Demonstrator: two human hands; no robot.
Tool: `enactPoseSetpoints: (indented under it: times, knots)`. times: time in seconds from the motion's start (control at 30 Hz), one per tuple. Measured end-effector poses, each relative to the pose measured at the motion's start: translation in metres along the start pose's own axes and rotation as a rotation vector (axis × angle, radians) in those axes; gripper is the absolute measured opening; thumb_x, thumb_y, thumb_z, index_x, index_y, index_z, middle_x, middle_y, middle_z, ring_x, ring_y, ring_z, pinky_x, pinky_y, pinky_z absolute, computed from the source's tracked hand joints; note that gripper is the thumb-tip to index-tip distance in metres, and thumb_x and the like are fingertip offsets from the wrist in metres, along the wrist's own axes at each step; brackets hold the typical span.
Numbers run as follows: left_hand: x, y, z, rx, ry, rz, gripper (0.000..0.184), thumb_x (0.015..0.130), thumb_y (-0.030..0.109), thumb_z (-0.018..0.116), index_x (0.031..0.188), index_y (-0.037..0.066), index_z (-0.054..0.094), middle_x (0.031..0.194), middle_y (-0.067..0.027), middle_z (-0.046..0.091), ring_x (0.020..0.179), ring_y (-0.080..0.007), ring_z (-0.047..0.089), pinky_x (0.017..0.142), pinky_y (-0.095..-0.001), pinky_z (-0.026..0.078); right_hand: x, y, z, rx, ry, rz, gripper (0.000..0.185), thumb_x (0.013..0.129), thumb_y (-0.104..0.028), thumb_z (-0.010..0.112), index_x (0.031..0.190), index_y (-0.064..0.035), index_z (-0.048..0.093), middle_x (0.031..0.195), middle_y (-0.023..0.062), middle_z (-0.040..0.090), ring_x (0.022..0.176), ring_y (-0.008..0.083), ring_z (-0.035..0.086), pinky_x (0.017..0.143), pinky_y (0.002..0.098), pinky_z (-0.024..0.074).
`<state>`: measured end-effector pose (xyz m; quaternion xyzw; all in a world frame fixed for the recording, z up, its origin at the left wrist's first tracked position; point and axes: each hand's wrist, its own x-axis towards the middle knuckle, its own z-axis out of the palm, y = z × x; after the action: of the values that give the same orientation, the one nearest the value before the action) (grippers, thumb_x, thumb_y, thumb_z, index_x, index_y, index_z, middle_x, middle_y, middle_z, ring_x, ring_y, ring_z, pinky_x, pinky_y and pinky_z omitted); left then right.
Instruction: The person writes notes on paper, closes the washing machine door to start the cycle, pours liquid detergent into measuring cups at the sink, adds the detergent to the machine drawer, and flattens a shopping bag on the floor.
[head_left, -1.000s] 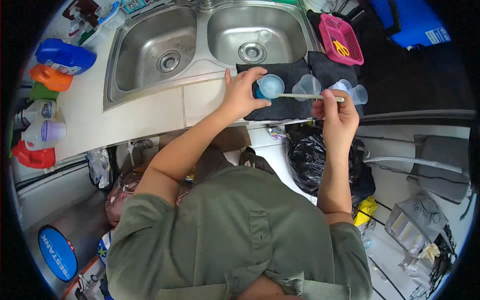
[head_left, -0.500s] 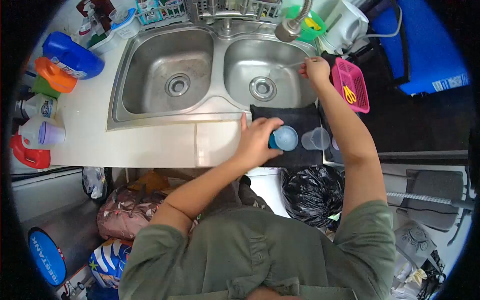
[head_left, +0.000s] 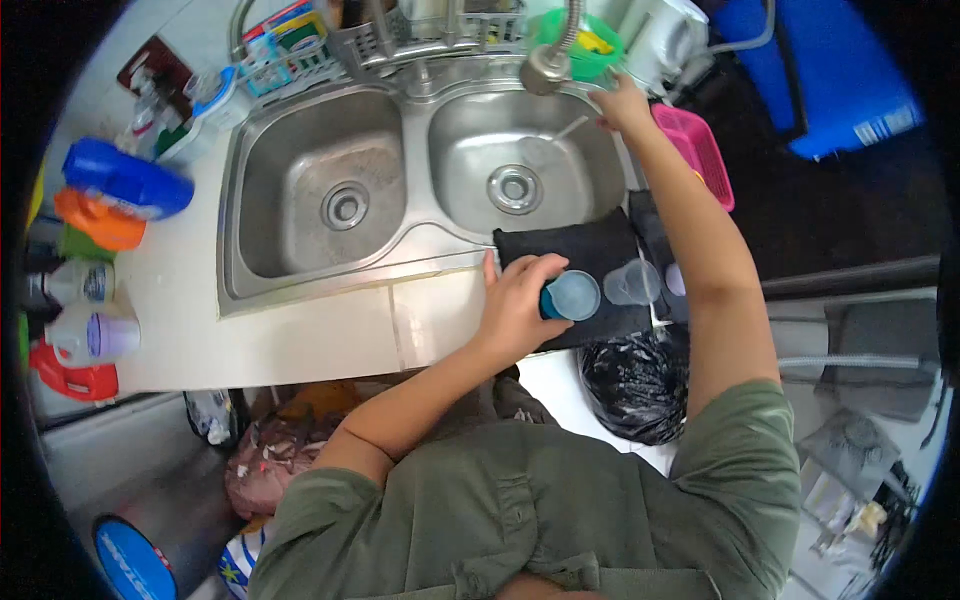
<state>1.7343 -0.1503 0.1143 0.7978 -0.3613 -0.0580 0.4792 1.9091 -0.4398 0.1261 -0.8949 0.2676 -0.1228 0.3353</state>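
My left hand (head_left: 518, 305) curls round a small blue cup (head_left: 574, 296) with a pale, cloudy top, on the black cloth (head_left: 570, 243) at the sink's front edge. Just right of it stands a clear plastic cup (head_left: 632, 283). My right hand (head_left: 625, 106) is over the back right rim of the sink, close to the green basin (head_left: 585, 62). Its fingers look apart, with nothing visible in them, though some are partly hidden. A thin pale stick (head_left: 571, 128) shows against the right sink bowl (head_left: 470, 170), slightly apart from those fingers.
The faucet head (head_left: 545, 70) hangs over the back of the right bowl. A pink basket (head_left: 700, 150) sits beside my right forearm. Left of the sink lie a blue bottle (head_left: 125, 178) and an orange bottle (head_left: 98, 218). A white kettle (head_left: 660, 40) stands behind.
My right hand has moved away from the thin stick, back toward the green basin. My left hand stays round the blue cup. The whole view has tilted and shifted slightly.
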Motion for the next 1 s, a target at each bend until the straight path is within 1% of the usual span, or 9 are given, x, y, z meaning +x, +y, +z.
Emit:
enactPoseSetpoints:
  times: [0.03,0.07,0.17,0.33,0.53,0.63,0.67,0.97,1.0]
  knots:
    - [0.000,0.004,-0.003,0.001,-0.064,-0.010,0.070,0.051,0.018,0.079,0.112,0.013,0.046,0.099,-0.0032,0.059,0.102,-0.0229,0.053,0.100,-0.0582,0.007,-0.005,0.004,-0.017,-0.062,0.065,-0.136,0.060,0.076,-0.025,0.066,0.126,-0.0043,0.039,0.088,0.0130,0.061,0.062,0.0160,0.060,0.045,0.0297,0.0479]
    - [0.001,0.010,-0.009,0.004,-0.132,-0.017,0.074,0.050,0.019,0.081,0.114,0.012,0.046,0.102,-0.0051,0.059,0.103,-0.0223,0.054,0.102,-0.0560,0.004,-0.031,-0.007,-0.046,0.049,0.116,-0.226,0.062,0.070,-0.037,0.066,0.118,-0.0009,0.048,0.095,0.0191,0.063,0.087,0.0291,0.062,0.081,0.0350,0.0464]
    - [-0.008,0.033,-0.027,-0.027,-0.273,0.083,0.072,0.051,0.020,0.079,0.114,0.011,0.044,0.103,-0.0060,0.060,0.105,-0.0226,0.053,0.102,-0.0548,0.006,-0.145,-0.038,-0.130,0.479,0.061,-0.240,0.041,0.081,-0.022,0.061,0.116,-0.0025,0.051,0.089,0.0039,0.061,0.081,0.0091,0.057,0.066,0.0225,0.0437]
    - [-0.021,0.094,-0.012,0.032,-0.617,0.268,0.078,0.051,0.023,0.081,0.117,0.009,0.040,0.104,-0.0075,0.060,0.107,-0.0222,0.052,0.104,-0.0511,0.005,-0.347,0.015,-0.192,0.721,0.147,-0.152,0.026,0.080,-0.014,0.062,0.103,-0.0045,0.057,0.093,0.0005,0.061,0.083,0.0084,0.055,0.074,0.0221,0.0430]
    - [-0.074,0.180,0.095,-0.257,-0.984,0.483,0.081,0.052,0.001,0.077,0.120,0.004,0.033,0.105,-0.0118,0.055,0.102,-0.0202,0.051,0.095,-0.0328,0.033,-0.586,0.077,-0.184,0.804,0.325,0.157,0.077,0.061,-0.020,0.077,0.128,-0.0118,0.040,0.124,0.0038,0.043,0.109,0.0180,0.043,0.089,0.0357,0.0365]
    - [-0.120,0.226,0.165,-0.352,-1.191,0.646,0.085,0.051,-0.002,0.076,0.122,0.004,0.030,0.104,-0.0104,0.056,0.103,-0.0208,0.051,0.094,-0.0337,0.034,-0.667,0.092,-0.187,0.896,0.451,0.184,0.077,0.062,-0.016,0.075,0.128,-0.0104,0.038,0.124,0.0042,0.044,0.112,0.0177,0.043,0.090,0.0352,0.0357]
    - [-0.138,0.243,0.187,-0.358,-1.189,0.755,0.081,0.053,0.017,0.080,0.120,0.010,0.035,0.100,-0.0048,0.063,0.106,-0.0204,0.052,0.104,-0.0486,0.004,-0.692,0.098,-0.190,0.889,0.510,0.207,0.077,0.062,-0.016,0.075,0.128,-0.0104,0.038,0.124,0.0042,0.044,0.112,0.0177,0.043,0.090,0.0352,0.0357]
    - [-0.310,0.399,0.343,-0.446,-1.777,0.980,0.086,0.050,0.021,0.078,0.122,0.010,0.034,0.105,-0.0085,0.061,0.109,-0.0209,0.050,0.105,-0.0492,0.000,-0.867,0.158,-0.229,0.870,1.359,0.392,0.065,0.065,0.000,0.070,0.123,-0.0041,0.042,0.116,0.0056,0.050,0.109,0.0143,0.048,0.093,0.0307,0.0382]
    - [-0.329,0.409,0.365,-0.479,-1.931,0.910,0.089,0.049,0.004,0.074,0.126,0.008,0.029,0.118,-0.0133,0.050,0.108,-0.0238,0.049,0.101,-0.0364,0.025,-0.885,0.165,-0.237,0.860,1.452,0.417,0.065,0.065,0.001,0.070,0.123,-0.0038,0.042,0.116,0.0056,0.050,0.109,0.0142,0.047,0.093,0.0306,0.0377]
